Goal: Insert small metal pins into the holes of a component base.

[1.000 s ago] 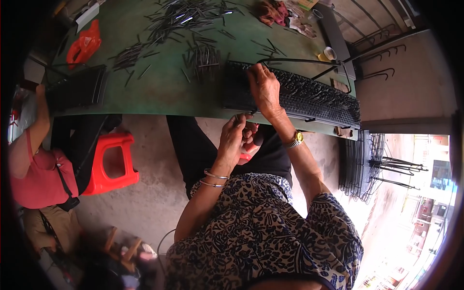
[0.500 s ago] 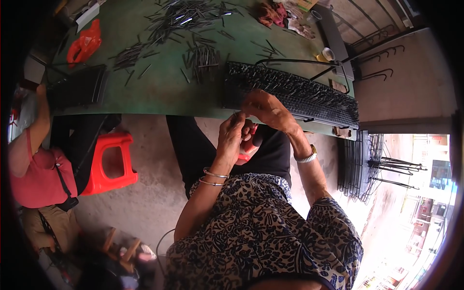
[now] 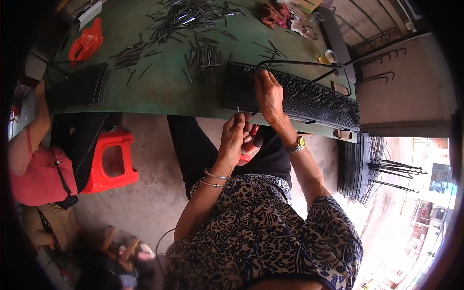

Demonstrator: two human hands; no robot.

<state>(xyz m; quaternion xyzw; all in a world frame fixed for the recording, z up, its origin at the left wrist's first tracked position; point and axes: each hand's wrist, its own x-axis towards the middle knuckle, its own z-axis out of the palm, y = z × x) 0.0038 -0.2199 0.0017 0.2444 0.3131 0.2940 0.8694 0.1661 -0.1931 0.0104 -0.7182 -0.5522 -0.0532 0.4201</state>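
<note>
My left hand [image 3: 234, 129] is closed, with thumb and forefinger pinching a thin, short metal rod [image 3: 237, 110] at the table's front edge. Below its fingers is a red and black object [image 3: 253, 141], partly hidden; whether the hand also grips it I cannot tell. My right hand [image 3: 269, 94] reaches over a long black perforated rack [image 3: 309, 112], packed with small dark pieces. Its fingers are bunched at the rack's left part, with their tips low among those pieces; what they hold, if anything, is hidden.
Dark thin rods lie in piles on the green table [image 3: 159, 92]. A red plastic bag [image 3: 88, 41], rags [image 3: 278, 17] and a cup [image 3: 330, 56] lie farther off. A co-worker [image 3: 43, 169] and a red stool [image 3: 113, 162] are left; wire racks [image 3: 357, 166] stand right.
My right hand has left my left hand's fingertips and moved forward onto the rack. The thin rod now shows upright in my left fingertips, and that hand has barely moved.
</note>
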